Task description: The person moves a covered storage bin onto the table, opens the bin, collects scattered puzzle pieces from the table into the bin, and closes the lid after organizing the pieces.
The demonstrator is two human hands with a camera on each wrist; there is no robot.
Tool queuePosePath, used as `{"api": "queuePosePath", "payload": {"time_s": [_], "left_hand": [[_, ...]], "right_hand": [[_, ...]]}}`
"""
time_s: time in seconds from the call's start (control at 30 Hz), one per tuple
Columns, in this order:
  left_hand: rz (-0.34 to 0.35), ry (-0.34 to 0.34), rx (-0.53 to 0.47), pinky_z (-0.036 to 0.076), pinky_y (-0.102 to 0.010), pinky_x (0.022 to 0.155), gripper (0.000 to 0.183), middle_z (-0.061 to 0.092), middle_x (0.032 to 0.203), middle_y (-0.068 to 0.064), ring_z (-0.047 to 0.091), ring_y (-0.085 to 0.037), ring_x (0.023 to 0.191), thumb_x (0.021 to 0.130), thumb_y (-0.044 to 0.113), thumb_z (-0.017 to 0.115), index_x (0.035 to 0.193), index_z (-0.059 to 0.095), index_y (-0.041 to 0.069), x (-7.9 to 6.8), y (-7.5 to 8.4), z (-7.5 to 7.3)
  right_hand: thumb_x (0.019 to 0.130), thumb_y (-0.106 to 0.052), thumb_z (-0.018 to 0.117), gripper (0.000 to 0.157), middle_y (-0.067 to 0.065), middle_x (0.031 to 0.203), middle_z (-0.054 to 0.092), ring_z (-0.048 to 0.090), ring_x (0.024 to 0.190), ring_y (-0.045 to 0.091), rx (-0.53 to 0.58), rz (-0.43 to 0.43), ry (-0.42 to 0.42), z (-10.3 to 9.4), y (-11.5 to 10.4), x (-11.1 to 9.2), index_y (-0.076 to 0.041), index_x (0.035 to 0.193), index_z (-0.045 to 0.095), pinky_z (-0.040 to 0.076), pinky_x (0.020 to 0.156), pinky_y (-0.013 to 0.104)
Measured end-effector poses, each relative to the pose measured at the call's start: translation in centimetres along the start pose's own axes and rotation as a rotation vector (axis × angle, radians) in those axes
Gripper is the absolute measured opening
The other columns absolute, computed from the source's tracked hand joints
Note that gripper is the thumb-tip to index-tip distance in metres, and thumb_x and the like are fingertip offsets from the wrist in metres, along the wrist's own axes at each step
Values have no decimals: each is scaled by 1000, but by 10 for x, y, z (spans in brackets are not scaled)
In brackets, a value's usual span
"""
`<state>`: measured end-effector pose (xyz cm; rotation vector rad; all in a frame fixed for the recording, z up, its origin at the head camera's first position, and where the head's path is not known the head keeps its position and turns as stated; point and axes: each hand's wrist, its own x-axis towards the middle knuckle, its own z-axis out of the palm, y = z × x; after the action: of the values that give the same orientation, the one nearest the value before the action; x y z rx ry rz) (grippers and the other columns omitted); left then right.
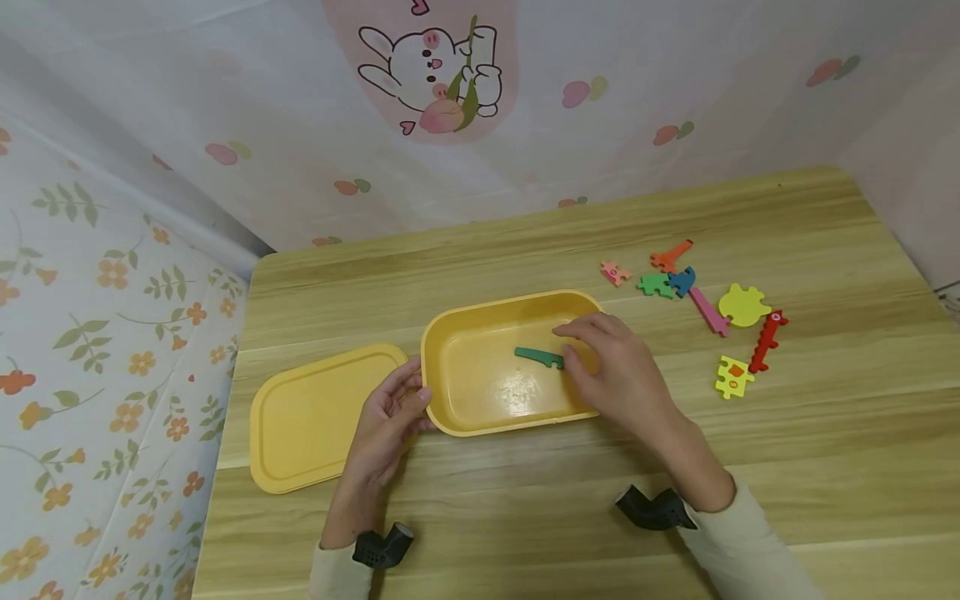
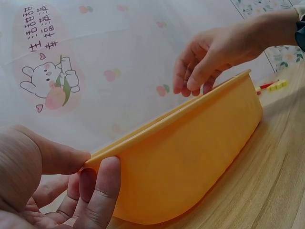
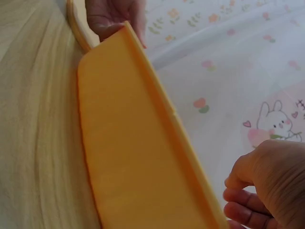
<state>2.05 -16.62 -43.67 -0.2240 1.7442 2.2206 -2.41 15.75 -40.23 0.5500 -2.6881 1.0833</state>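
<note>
A yellow plastic box stands on the wooden table with its top uncovered. My left hand pinches its left rim between thumb and fingers, seen close in the left wrist view. Inside the box lies a dark green puzzle piece, long and narrow with a notched end. Over the box's right part hovers my right hand, its thumb and index finger parted beside the piece's right end. In the left wrist view the right fingers point down above the rim, with nothing seen between them.
A yellow lid lies left of the box, partly behind my left hand. Several puzzle pieces are scattered at the right, among them a yellow round one, a red one and a pink one. A printed curtain hangs behind the table.
</note>
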Motion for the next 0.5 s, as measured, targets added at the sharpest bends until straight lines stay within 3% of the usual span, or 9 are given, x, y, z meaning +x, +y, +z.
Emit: {"api": "queuePosePath", "payload": {"time_s": [0.4,0.5], "left_hand": [[-1,-10,-2,64,-21,71,58,62,121,0,68,-6,90,106,6,61,159,39,2,0,1,1],[3,-15,-4,64,-21,71,58,62,121,1,68,-6,89,106,6,60,159,38,2,-1,1,1]], "right_hand": [[95,-3,73,22,17,112,74,69,99,32,16,108,99,-26,10,2,1,116,74,62,86,52],[95,-3,72,24,17,113,74,69,100,32,0,151,138,-34,17,2,1,119,74,60,87,46]]}}
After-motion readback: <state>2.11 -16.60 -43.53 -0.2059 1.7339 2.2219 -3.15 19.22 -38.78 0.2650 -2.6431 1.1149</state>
